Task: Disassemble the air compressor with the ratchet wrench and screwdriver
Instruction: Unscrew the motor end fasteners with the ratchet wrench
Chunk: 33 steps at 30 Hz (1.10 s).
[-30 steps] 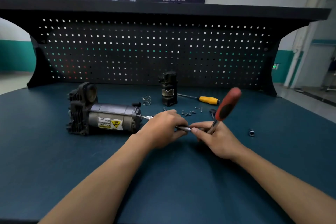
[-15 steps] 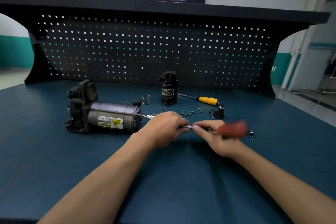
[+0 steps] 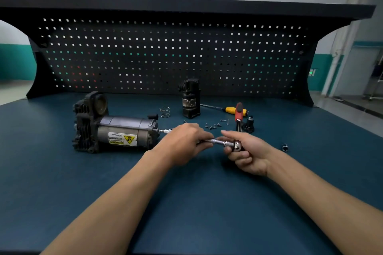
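Observation:
The air compressor (image 3: 116, 128) lies on its side on the blue bench, its black finned head to the left and a yellow warning label facing me. A chrome extension bar (image 3: 215, 141) runs from its right end to the ratchet wrench (image 3: 236, 144). My left hand (image 3: 184, 143) grips the bar close to the compressor. My right hand (image 3: 247, 153) curls round the wrench's round chrome head, and the red handle (image 3: 238, 113) points away from me. The yellow-handled screwdriver (image 3: 233, 110) lies behind it.
A black removed compressor part (image 3: 190, 99) stands upright near the pegboard (image 3: 165, 56). A coil spring (image 3: 165, 112), several loose screws (image 3: 213, 126), a small black cap (image 3: 249, 124) and a socket (image 3: 285, 148) lie on the bench.
The red wrench handle has swung from tilted up and right, through a blurred low sweep to the right, to pointing away from me. Both hands stay in place on the bar and head.

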Motion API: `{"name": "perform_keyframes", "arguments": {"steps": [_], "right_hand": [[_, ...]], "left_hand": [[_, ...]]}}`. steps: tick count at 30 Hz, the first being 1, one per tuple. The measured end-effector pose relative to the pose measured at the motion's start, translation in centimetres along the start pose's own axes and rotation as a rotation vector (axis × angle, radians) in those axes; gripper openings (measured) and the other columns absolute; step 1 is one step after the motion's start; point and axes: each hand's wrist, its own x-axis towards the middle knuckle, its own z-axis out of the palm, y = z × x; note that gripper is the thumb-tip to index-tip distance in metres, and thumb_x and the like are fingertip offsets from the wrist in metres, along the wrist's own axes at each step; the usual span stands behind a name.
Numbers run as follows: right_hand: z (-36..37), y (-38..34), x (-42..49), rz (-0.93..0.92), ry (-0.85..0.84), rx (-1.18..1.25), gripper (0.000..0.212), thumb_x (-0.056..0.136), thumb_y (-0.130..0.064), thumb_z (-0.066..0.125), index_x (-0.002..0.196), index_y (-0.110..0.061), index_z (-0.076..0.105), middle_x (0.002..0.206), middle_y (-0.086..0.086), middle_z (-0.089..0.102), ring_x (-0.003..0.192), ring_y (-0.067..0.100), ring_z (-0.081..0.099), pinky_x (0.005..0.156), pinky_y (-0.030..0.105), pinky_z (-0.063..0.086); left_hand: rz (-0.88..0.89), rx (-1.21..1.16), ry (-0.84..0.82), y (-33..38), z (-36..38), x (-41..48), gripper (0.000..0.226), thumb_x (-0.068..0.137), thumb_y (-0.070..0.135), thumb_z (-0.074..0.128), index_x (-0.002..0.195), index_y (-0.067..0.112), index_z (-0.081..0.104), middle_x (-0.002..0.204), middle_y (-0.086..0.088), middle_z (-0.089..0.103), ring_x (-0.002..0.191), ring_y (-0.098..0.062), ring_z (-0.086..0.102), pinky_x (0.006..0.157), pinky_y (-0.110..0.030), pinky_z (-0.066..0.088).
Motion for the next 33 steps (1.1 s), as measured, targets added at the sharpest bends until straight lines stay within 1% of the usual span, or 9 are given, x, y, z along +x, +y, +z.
{"name": "perform_keyframes", "arguments": {"steps": [3,6,10,14,19,21,23,28,33], "right_hand": [[0.3,0.7,0.2,-0.138,0.083,-0.162,0.017,0.090,-0.030,0.068,0.096,-0.015,0.065,0.060,0.005,0.055,0.033,0.003,0.030,0.029,0.014,0.021],[0.0,1.4,0.3,-0.459,0.218,-0.482,0.012,0.089,-0.024,0.074,0.095,-0.014,0.070,0.063,0.006,0.064,0.040,0.009,0.042,0.037,0.017,0.031],[-0.7,1.5,0.5,-0.894,0.220,-0.928,0.020,0.086,-0.006,0.076,0.107,-0.006,0.077,0.084,-0.015,0.071,0.078,-0.009,0.066,0.074,0.006,0.046],[-0.9,2.0,1.5,-1.119,0.273,-0.979,0.032,0.077,0.009,0.079,0.107,0.001,0.075,0.084,-0.010,0.064,0.079,-0.010,0.062,0.076,0.006,0.043],[-0.4,1.8,0.5,-0.841,0.234,-0.780,0.017,0.088,-0.030,0.073,0.099,-0.020,0.079,0.085,-0.006,0.078,0.078,0.007,0.070,0.071,0.015,0.051],[0.1,1.5,0.4,-0.681,0.266,-0.616,0.038,0.085,-0.054,0.062,0.093,-0.020,0.078,0.070,0.000,0.072,0.048,0.011,0.051,0.044,0.018,0.040],[0.5,0.8,0.2,-0.470,0.267,-0.402,0.058,0.086,-0.066,0.053,0.100,-0.015,0.075,0.064,0.006,0.065,0.037,0.010,0.030,0.034,0.018,0.023],[0.2,0.2,0.2,-0.083,0.092,-0.092,0.057,0.092,-0.065,0.050,0.095,-0.010,0.063,0.059,0.004,0.053,0.029,0.004,0.024,0.027,0.014,0.017],[0.0,0.2,0.1,-0.027,-0.015,0.040,0.039,0.075,-0.054,0.069,0.075,-0.014,0.065,0.057,0.001,0.050,0.027,0.003,0.024,0.026,0.012,0.017]], "left_hand": [[-0.028,0.013,-0.008,0.2,0.0,-0.1,0.018,0.097,0.034,0.060,0.106,0.023,0.071,0.082,0.009,0.062,0.086,-0.011,0.049,0.078,-0.041,0.047],[-0.099,0.075,-0.078,0.8,0.2,0.1,0.025,0.101,0.042,0.049,0.110,0.026,0.066,0.098,0.007,0.066,0.100,-0.016,0.056,0.081,-0.041,0.049],[-0.160,0.155,-0.112,1.3,0.3,0.7,0.029,0.104,0.041,0.039,0.116,0.024,0.059,0.111,0.003,0.063,0.107,-0.023,0.057,0.082,-0.038,0.045],[-0.172,0.136,-0.088,1.2,0.2,0.9,0.027,0.105,0.036,0.041,0.110,0.017,0.059,0.108,-0.002,0.063,0.105,-0.025,0.057,0.082,-0.040,0.045],[-0.085,0.035,-0.083,0.8,-0.1,0.5,0.025,0.102,0.031,0.051,0.114,0.015,0.068,0.095,-0.002,0.066,0.095,-0.024,0.058,0.081,-0.045,0.047],[-0.039,0.000,-0.055,0.7,-0.3,0.4,0.022,0.100,0.027,0.057,0.112,0.015,0.070,0.089,-0.003,0.066,0.089,-0.023,0.057,0.079,-0.044,0.046],[-0.004,-0.031,-0.004,0.6,-0.3,0.3,0.018,0.098,0.024,0.061,0.108,0.013,0.072,0.083,-0.004,0.065,0.083,-0.023,0.056,0.075,-0.043,0.046],[0.031,-0.017,-0.002,0.5,-0.4,0.1,0.017,0.098,0.026,0.061,0.105,0.014,0.072,0.079,0.001,0.063,0.082,-0.022,0.055,0.075,-0.043,0.047],[0.016,-0.027,0.016,0.6,-0.6,0.2,0.017,0.097,0.027,0.063,0.108,0.018,0.073,0.078,0.014,0.051,0.082,-0.015,0.053,0.076,-0.039,0.047]]}}
